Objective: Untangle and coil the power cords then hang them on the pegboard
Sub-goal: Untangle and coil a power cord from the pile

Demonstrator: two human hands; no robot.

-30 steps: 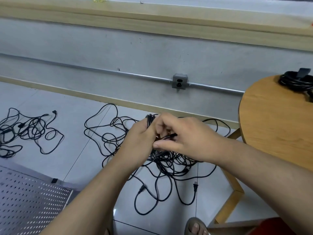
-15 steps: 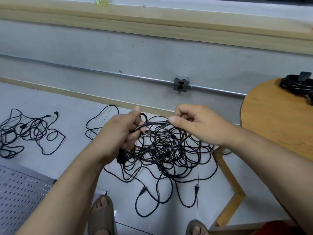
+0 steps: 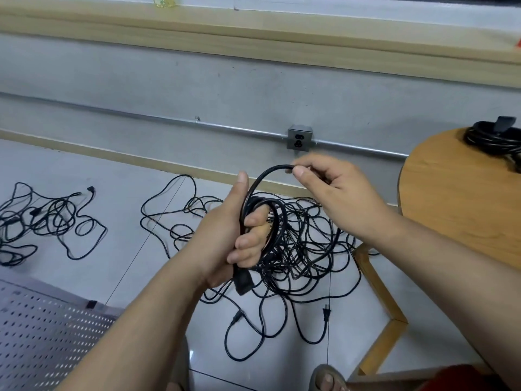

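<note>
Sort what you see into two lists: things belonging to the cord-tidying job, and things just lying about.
Job: thick cord held in left hand and right hand; big floor tangle; smaller tangle at left; coiled cord on round table; pegboard.

Lying about: wall socket; metal conduit; round table.

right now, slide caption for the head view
Left hand grips a power cord coil; right hand pinches its loop above the tangle.

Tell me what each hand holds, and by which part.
The left hand grips the black power cord near its connector; the right hand pinches the same cord atop its loop.
</note>
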